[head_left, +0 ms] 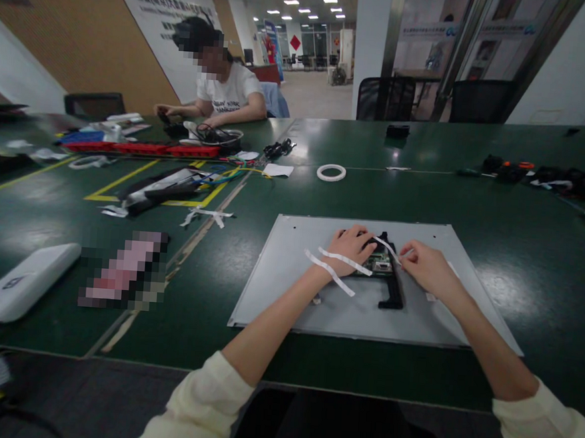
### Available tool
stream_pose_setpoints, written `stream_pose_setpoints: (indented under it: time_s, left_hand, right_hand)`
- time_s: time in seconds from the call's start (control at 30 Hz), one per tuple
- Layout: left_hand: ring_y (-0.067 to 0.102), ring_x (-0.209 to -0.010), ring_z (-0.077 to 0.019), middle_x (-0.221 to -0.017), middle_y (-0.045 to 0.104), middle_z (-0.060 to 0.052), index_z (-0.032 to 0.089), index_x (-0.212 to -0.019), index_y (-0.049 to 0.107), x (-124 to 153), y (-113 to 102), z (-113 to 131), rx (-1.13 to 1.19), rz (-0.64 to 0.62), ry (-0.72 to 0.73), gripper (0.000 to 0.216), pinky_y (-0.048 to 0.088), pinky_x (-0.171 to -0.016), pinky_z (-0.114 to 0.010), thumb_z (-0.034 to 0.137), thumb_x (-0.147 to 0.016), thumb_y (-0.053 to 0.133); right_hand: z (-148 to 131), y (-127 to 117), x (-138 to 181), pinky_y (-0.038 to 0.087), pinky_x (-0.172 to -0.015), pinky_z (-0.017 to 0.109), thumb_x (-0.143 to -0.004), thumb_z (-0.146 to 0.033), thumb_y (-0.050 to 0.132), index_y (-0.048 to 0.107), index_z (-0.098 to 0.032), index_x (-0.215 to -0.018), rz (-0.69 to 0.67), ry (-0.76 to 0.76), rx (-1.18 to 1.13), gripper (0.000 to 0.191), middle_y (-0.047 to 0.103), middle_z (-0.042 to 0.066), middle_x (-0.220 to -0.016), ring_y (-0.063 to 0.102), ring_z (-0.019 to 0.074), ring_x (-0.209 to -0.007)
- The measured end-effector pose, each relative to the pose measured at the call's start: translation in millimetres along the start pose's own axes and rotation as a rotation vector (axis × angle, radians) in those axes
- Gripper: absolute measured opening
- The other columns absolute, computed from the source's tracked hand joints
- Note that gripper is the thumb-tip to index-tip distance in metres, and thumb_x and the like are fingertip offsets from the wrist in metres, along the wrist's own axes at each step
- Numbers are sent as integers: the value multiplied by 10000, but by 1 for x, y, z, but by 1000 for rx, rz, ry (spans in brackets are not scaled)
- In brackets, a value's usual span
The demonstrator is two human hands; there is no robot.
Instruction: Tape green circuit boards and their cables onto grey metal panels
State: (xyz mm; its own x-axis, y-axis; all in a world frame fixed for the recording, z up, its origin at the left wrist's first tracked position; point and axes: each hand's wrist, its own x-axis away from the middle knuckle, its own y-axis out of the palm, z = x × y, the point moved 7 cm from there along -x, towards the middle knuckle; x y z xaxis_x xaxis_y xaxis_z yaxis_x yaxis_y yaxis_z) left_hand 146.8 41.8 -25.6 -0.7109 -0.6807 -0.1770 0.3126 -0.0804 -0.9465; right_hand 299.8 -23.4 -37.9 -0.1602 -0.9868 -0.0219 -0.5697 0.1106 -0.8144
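My left hand (pixel 351 248) lies with its fingers out over a black plastic frame (pixel 391 294) that carries a green circuit board (pixel 380 260). Two strips of white tape (pixel 329 271) cling to the back of that hand and wrist. Pinched in the fingers of my right hand (pixel 422 265) is the lower end of another white tape strip (pixel 387 245), which slants up toward my left fingertips. Part of the frame and board is hidden under my left hand. All of this rests on a light grey panel (pixel 271 297).
A roll of white tape (pixel 331 173) lies beyond the panel on the green table (pixel 204 333). To the left are a pixelated pink object (pixel 126 267), a white power bank (pixel 22 283) and tape scraps (pixel 207 214). Across the table sits a person (pixel 228 91) handling dark items.
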Motion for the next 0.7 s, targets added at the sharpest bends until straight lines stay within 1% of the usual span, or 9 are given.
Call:
stream_pose_setpoints:
  time_s: [0.1,0.23,0.3,0.43,0.53,0.63,0.7]
  left_hand:
    - [474,-1154,-198,-1258,497,-55,228,-1230,505,0,0,0,1,8,11,426,319,-1000,-380,421,-948,251]
    - [466,-1161,-195,-1260,496,-56,223,-1234,503,0,-1,1,0,4,17,418,309,-1013,-370,408,-948,261]
    - [464,-1163,-196,-1258,497,-59,217,-1234,503,1,-1,3,2,-3,20,413,309,-1013,-371,401,-947,269]
    - [477,-1147,-200,-1256,498,-63,212,-1222,515,1,-3,4,7,0,14,412,318,-1007,-377,404,-945,278]
    - [469,-1159,-197,-1263,494,-64,212,-1234,507,2,-3,3,12,-6,17,415,320,-1008,-367,401,-946,275]
    - [464,-1169,-196,-1264,497,-63,213,-1242,501,1,-4,3,16,-19,13,414,320,-1010,-368,398,-945,281]
    - [463,-1172,-195,-1265,501,-62,210,-1236,506,1,-4,3,18,-24,7,409,316,-1013,-370,395,-943,289]
  right_hand:
    - [-10,2,4,314,-579,239,-845,-276,465,550,-194,-890,-15,-14,168,127,616,16,-704,562,150,-669]
    - [-22,4,10,273,-550,250,-902,-278,381,512,-190,-933,-1,36,419,161,626,62,-803,584,186,-727]
    - [-28,5,12,276,-550,253,-920,-281,352,496,-186,-948,-14,45,493,175,629,74,-822,594,199,-740]
    - [-32,5,15,292,-542,258,-936,-298,311,485,-186,-985,-28,50,564,212,625,76,-787,608,217,-709]
    - [-28,2,17,287,-525,263,-915,-313,340,498,-184,-981,-24,65,619,214,616,82,-755,607,236,-679]
    - [-21,-3,17,271,-519,261,-867,-315,413,535,-191,-909,-19,84,624,179,608,76,-730,595,236,-669]
    - [-17,-7,16,258,-519,259,-841,-324,450,557,-206,-844,8,91,569,159,601,57,-704,579,222,-664]
